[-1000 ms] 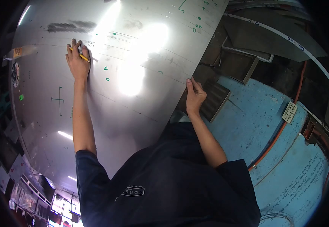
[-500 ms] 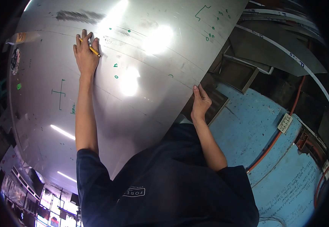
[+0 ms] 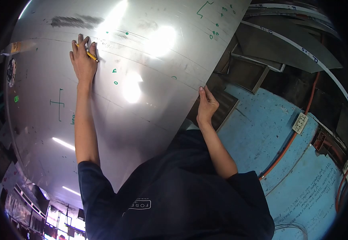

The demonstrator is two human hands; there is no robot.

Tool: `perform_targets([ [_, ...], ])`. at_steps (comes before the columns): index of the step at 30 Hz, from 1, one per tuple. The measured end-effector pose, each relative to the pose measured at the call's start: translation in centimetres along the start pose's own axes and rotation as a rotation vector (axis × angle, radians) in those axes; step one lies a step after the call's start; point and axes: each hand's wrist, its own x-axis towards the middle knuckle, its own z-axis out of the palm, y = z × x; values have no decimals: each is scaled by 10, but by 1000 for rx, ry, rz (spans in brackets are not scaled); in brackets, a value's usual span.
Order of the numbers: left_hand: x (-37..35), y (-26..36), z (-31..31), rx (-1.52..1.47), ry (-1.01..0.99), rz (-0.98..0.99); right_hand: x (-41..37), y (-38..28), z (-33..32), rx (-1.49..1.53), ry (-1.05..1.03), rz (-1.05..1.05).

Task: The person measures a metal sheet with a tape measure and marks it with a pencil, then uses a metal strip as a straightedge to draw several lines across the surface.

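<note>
A large shiny steel sheet with green marker marks and faint scribed lines fills the left and middle of the view. My left hand lies flat on its upper part, with a yellow pencil held between the fingers and its tip touching the sheet. My right hand grips the sheet's right edge, thumb on top. A dark blue shirt covers the lower middle of the view.
Right of the sheet is a blue painted surface with a white power strip and an orange cable. Above it lie long curved metal strips and folded metal pieces. A shop interior reflects at the lower left.
Both hands keep their hold on the sheet and pencil. The view swung slightly right and back again, and the right hand sits a little higher on the edge.
</note>
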Motion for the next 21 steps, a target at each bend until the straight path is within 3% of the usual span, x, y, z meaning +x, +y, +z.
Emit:
perform_targets([
  [4, -1, -2, -1, -2, -6, 9, 2, 3, -1, -28, -9, -37],
  [13, 0, 1, -2, 25, -22, -24, 4, -2, -7, -19, -35, 119],
  [15, -2, 2, -2, 24, -16, -22, 8, -2, -12, 29, -90, 268],
  [21, -1, 2, -4, 9, -2, -14, 22, -14, -20, 155, -338, 383],
])
